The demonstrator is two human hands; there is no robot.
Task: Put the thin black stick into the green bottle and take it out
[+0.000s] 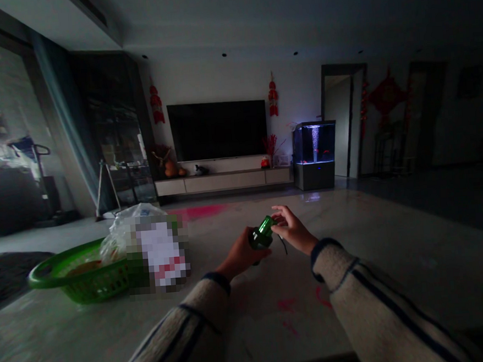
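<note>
Above the pale tabletop [276,322], my left hand [242,252] is wrapped round a green bottle-shaped thing [264,227]. Its lower body is dark and its narrower top is shiny green, tilted up to the right. The thumb and forefinger of my right hand [290,228] close in at the tip of that top, while its other fingers are raised and bent. What lies between those fingertips is too small to tell. A thin dark cord [285,245] dangles just under my right hand; where it starts is hidden.
To the left sits a green plastic basket [95,285] holding a clear plastic bag [121,228]. A blurred white and red packet [164,252] leans at its right side. Pink marks [287,304] stain the tabletop. Beyond are a TV cabinet [225,182] and a lit fish tank [314,148].
</note>
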